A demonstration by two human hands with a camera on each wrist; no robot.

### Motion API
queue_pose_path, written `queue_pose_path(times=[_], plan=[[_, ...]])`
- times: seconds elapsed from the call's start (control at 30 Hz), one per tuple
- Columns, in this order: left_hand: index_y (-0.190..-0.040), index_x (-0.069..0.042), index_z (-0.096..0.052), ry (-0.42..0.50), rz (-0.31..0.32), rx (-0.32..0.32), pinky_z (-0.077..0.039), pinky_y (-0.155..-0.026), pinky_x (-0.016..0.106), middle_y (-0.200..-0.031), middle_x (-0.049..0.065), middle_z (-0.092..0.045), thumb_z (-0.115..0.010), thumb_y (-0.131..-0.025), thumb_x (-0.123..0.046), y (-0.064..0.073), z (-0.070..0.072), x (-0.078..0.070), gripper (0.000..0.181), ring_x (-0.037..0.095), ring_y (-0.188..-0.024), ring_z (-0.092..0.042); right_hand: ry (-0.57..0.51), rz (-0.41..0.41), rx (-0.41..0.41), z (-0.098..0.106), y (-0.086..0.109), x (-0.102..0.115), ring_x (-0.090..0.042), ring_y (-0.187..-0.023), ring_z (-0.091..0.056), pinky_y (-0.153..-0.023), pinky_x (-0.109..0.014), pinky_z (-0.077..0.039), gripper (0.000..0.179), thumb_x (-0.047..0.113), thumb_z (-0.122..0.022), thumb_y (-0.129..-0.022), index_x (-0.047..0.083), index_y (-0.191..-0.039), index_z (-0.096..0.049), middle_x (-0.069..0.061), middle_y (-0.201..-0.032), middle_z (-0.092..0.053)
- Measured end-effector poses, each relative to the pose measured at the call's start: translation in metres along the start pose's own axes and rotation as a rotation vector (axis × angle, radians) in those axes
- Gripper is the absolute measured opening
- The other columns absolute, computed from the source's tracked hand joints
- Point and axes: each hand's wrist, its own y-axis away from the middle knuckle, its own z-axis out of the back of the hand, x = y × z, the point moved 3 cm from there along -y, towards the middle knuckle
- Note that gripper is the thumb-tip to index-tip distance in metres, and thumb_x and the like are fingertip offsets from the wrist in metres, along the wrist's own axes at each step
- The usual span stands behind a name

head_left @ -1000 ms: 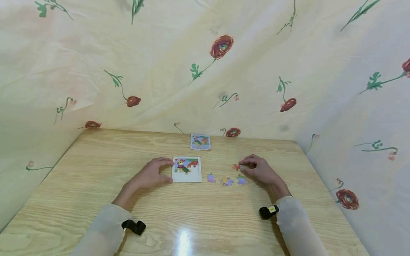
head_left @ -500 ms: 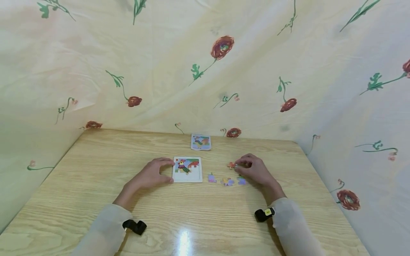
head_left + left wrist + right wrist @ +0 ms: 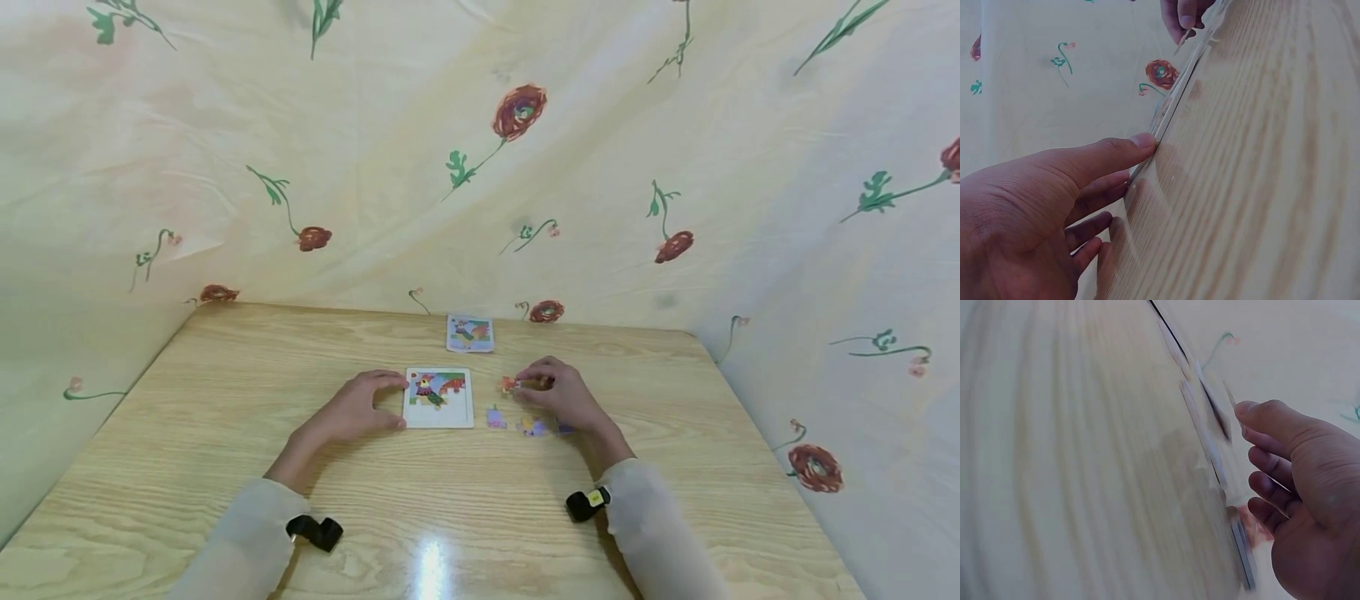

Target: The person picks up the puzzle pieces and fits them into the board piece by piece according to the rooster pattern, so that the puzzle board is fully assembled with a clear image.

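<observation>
In the head view, a white-framed puzzle tray (image 3: 438, 418) lies on the table, partly filled with a rooster picture. My left hand (image 3: 366, 406) holds its left edge, thumb near the front corner and fingers near the back. The left wrist view shows that thumb (image 3: 1142, 141) against the tray's rim. Between thumb and fingers, my right hand (image 3: 561, 395) pinches an orange-red puzzle piece (image 3: 507, 384), just right of the tray. Edge-on in the right wrist view, the piece (image 3: 1230, 394) looks thin and raised off the table.
Loose puzzle pieces lie right of the tray: a purple one (image 3: 495, 417), a yellow-and-purple one (image 3: 531, 427), and a bluish one (image 3: 566, 429) partly hidden by the right hand. Behind the tray is a rooster picture card (image 3: 470, 333). Flowered cloth (image 3: 375, 183) hangs around the wooden table (image 3: 420, 500).
My right hand has moved left with the orange-red puzzle piece, from beyond the loose pieces to near the tray. The left hand and tray have stayed in place.
</observation>
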Motion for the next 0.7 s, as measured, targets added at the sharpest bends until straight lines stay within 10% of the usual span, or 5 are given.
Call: queue_pose_path(times=[0.7], plan=[[-0.143, -0.011, -0.061, 0.01, 0.006, 0.004, -0.035, -0.12, 0.064, -0.156, 0.014, -0.051, -0.082, -0.087, -0.028, -0.001, 0.0, 0.002, 0.062, 0.044, -0.149, -0.038, -0.012, 0.056, 0.084, -0.062, -0.023, 0.048, -0.014, -0.087, -0.054, -0.076, -0.027, -0.049, 0.02, 0.021, -0.08, -0.091, 0.016, -0.111, -0.079, -0.002, -0.113, -0.066]])
